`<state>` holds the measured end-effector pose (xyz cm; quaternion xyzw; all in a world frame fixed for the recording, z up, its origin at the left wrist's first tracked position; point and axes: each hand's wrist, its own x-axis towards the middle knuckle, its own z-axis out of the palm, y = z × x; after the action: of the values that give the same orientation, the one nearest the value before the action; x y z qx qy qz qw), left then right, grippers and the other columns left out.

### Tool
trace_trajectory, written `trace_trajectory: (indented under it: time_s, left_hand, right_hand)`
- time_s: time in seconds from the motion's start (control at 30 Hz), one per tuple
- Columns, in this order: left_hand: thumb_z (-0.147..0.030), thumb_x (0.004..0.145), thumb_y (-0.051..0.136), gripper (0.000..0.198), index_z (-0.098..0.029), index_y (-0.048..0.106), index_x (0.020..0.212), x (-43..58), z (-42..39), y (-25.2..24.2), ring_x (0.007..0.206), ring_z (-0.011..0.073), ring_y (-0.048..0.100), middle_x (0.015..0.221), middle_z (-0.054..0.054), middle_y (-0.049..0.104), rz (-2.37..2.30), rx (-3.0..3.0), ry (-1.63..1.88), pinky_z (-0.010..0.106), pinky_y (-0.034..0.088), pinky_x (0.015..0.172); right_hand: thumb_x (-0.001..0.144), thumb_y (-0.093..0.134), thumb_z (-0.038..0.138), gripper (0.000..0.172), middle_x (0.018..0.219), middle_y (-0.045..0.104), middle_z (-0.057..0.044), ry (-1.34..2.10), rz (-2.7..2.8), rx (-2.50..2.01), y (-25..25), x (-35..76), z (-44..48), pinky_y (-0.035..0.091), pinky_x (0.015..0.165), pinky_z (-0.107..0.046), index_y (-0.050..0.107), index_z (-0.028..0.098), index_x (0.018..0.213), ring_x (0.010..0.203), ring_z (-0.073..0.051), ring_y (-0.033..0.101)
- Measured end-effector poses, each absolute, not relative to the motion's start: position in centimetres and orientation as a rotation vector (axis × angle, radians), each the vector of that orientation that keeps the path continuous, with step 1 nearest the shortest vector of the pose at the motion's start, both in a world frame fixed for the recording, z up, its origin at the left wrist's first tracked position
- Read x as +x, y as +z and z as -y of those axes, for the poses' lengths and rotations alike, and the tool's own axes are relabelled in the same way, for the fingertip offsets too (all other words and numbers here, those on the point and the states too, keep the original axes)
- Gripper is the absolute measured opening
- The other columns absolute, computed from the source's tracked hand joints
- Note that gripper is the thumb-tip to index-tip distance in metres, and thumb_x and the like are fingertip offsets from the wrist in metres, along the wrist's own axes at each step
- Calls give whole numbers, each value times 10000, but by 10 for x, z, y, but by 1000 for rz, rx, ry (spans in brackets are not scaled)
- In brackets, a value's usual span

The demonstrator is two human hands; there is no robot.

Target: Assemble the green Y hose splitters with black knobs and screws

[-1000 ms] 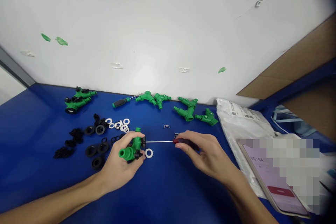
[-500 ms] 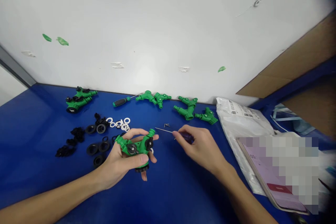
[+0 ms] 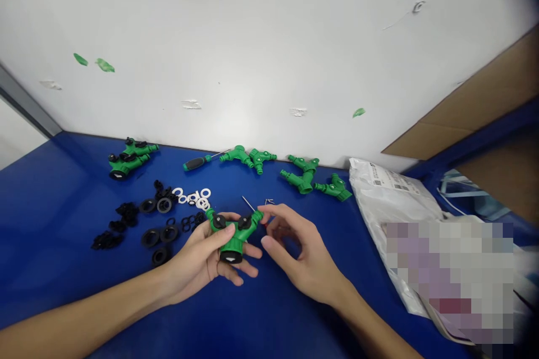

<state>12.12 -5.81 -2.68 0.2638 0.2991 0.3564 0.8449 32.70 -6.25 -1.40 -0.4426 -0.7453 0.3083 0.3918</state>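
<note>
My left hand (image 3: pixel 202 261) is closed round a green Y-shaped hose connector (image 3: pixel 234 234) with two black knobs, held just above the blue table (image 3: pixel 63 202). My right hand (image 3: pixel 297 249) is close beside it, its forefinger touching the connector's right branch. Its fingers are curled, and a small screwdriver's thin metal shaft (image 3: pixel 248 203) pokes out past them behind the connector. A trace of the screwdriver's red handle shows under the fingers.
More green connectors (image 3: pixel 301 174) lie along the white wall, with a pair at the left (image 3: pixel 126 160) and a green-handled screwdriver (image 3: pixel 196 163). White washers (image 3: pixel 191 197), black rings (image 3: pixel 160 234) and tiny screws (image 3: pixel 268 201) lie behind my hands. A white bag (image 3: pixel 391 193) and a blurred screen (image 3: pixel 448 277) are on the right.
My left hand turned the connector upright with its knobs facing me. My right hand drew the screwdriver back from the connector's side, then came in to touch its right branch.
</note>
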Motion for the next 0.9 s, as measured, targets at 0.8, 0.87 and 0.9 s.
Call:
trace_trajectory:
  time_s: [0.8, 0.87, 0.9]
  left_hand:
    - [-297, 755, 851, 497, -183, 527, 1114, 124, 60, -34, 624, 139, 715, 931, 96, 761, -594, 609, 648, 168, 466, 460]
    - [-261, 730, 870, 480, -175, 534, 1063, 124, 61, -36, 616, 126, 700, 924, 93, 759, -609, 618, 656, 174, 459, 469]
    - [-255, 722, 876, 483, -176, 531, 1051, 124, 61, -36, 618, 127, 697, 918, 91, 758, -616, 620, 661, 182, 462, 477]
  right_hand:
    - [862, 727, 362, 208, 608, 594, 23, 1247, 1429, -1021, -19, 329, 58, 452, 513, -235, 738, 198, 988, 520, -103, 540]
    - [877, 710, 350, 197, 638, 589, 20, 1221, 1475, -1002, -17, 328, 58, 448, 514, -236, 735, 206, 1009, 531, -103, 540]
    - [890, 696, 347, 194, 658, 587, 17, 1196, 1493, -988, -16, 327, 57, 447, 517, -236, 732, 214, 1026, 542, -104, 540]
